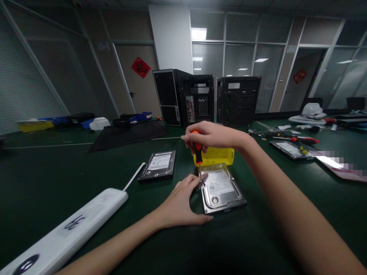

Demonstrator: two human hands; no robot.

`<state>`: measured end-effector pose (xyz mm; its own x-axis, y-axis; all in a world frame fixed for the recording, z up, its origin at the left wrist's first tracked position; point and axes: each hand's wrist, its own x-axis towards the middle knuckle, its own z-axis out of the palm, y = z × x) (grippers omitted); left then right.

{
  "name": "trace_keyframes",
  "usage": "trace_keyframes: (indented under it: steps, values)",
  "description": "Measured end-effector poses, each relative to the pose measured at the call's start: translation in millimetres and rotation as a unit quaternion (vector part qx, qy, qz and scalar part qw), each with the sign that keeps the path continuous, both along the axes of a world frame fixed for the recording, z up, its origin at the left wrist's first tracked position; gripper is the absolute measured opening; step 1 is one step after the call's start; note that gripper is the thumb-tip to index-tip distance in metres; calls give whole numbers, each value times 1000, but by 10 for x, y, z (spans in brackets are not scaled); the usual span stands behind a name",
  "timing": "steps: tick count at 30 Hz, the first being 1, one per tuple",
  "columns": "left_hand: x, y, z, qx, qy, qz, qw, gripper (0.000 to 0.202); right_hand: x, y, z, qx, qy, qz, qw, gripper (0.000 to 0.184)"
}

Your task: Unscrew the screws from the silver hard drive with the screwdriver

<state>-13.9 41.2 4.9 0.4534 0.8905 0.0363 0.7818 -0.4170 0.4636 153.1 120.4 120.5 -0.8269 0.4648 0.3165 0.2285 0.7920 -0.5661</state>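
My right hand point(205, 135) is closed around the orange and black handle of a screwdriver point(197, 151). The screwdriver stands nearly upright, its shaft reaching down to the left edge of a silver hard drive point(222, 187) with a white label. I cannot make out exactly where its tip rests. My left hand point(183, 202) grips the same drive from the left, index fingertip on its top beside the shaft and thumb by the near edge. Just behind the drive is a yellow tray point(219, 156), partly covered by my right hand.
Another hard drive point(158, 165) lies to the left, near a white power strip point(94, 214). At right are a third drive point(291, 149), red-handled pliers point(306, 140) and a glossy sheet-like object point(341, 166). Computer cases point(169, 99) stand behind a black mat point(129, 135).
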Motion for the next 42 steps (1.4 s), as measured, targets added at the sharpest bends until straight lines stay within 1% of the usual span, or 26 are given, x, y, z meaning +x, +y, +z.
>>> trace_keyframes:
  steps: [3,7,11,15,18,22,25,29,33,42]
  values:
    - [0,-5,-5,-3,0,11,1000,100,-18,3,-24,-18,10,-14,1000,31]
    - [-14,19,-26,-3,-26,19,999,102,-36,-17,-40,-46,14,-14,999,28]
    - [-28,64,-45,-6,-64,17,998,94,-37,-23,-44,-17,11,-7,1000,21]
    - [-30,68,-47,-11,-65,29,997,92,-40,3,-62,-3,8,-8,1000,13]
    - [-20,48,-47,-21,-64,26,997,90,-43,23,-78,-4,12,-12,1000,13]
    - [25,23,-54,-35,-82,24,996,95,-39,17,-75,4,7,-13,1000,15]
    - [77,7,-65,-29,-84,43,995,95,-37,-2,-61,-9,-11,-4,1000,14]
    - [125,-10,-62,-22,-86,64,994,96,-35,-4,-55,-17,-20,-10,1000,14]
    - [138,-16,-45,-38,-110,69,991,97,-21,25,-62,-4,-7,-6,1000,18]
    - [160,-28,-41,-47,-143,66,986,97,-10,37,-71,-21,-12,-13,1000,18]
